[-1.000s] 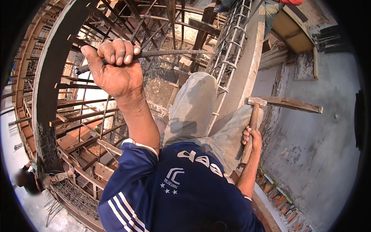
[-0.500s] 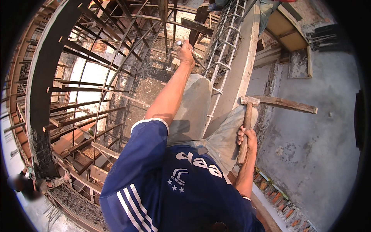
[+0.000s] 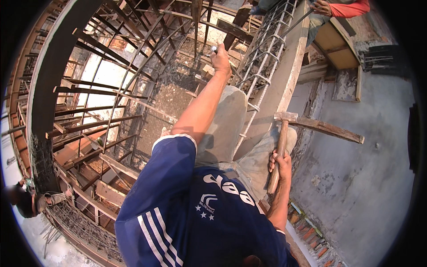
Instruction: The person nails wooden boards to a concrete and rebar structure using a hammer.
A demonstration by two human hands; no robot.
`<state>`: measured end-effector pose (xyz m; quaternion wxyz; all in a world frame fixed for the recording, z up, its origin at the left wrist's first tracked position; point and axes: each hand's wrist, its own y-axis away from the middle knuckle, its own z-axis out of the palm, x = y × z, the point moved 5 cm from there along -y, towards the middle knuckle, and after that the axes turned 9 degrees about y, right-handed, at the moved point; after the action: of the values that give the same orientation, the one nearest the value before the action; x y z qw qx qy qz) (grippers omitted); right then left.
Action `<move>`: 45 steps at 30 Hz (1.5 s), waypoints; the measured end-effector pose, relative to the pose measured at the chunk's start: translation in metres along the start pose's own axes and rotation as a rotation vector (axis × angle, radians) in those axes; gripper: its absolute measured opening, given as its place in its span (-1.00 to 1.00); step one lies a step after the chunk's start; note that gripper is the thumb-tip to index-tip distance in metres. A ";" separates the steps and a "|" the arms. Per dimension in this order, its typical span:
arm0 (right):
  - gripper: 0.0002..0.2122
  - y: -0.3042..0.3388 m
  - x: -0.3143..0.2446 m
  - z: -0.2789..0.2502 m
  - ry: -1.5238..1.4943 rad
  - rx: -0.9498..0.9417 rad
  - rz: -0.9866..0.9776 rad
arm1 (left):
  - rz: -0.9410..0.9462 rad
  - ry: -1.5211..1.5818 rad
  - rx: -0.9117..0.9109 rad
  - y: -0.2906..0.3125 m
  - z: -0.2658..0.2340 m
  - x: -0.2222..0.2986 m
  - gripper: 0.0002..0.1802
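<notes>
My left hand (image 3: 221, 61) is stretched forward, its fingers closed round a short metal rod (image 3: 214, 49) whose shiny end sticks out; its lower part is mostly hidden. Low at my right side, my right hand (image 3: 281, 165) grips a hammer (image 3: 282, 138) by its wooden handle. The hammer's blocky steel head (image 3: 285, 116) points upward, over my right knee and beside the concrete-edged board (image 3: 284, 82). Between that board and my left arm runs a cage of tied steel bars (image 3: 262, 73).
A co-worker's hand (image 3: 321, 7) holds a dark bar at the top right. A wooden beam (image 3: 331, 129) juts out over the grey slab (image 3: 369, 173). Timber props (image 3: 95, 93) and a curved concrete beam (image 3: 42, 102) fill the left. Another person (image 3: 26, 200) is at the far lower left.
The view has shifted slightly. A co-worker's red sleeve and hand with a dark bar have come into sight at the top right. Both my hands keep their grips.
</notes>
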<state>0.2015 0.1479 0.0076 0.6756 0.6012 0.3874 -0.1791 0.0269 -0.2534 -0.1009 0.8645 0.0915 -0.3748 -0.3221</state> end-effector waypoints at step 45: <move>-0.88 -0.010 0.008 -0.014 -0.242 -0.080 0.021 | 0.196 -0.445 -0.892 0.112 0.185 -0.004 -0.63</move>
<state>0.1950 0.1612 -0.0045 0.7426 0.5518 0.3034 -0.2278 -0.0509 -0.1484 0.0712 0.7448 -0.3932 -0.3827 -0.3798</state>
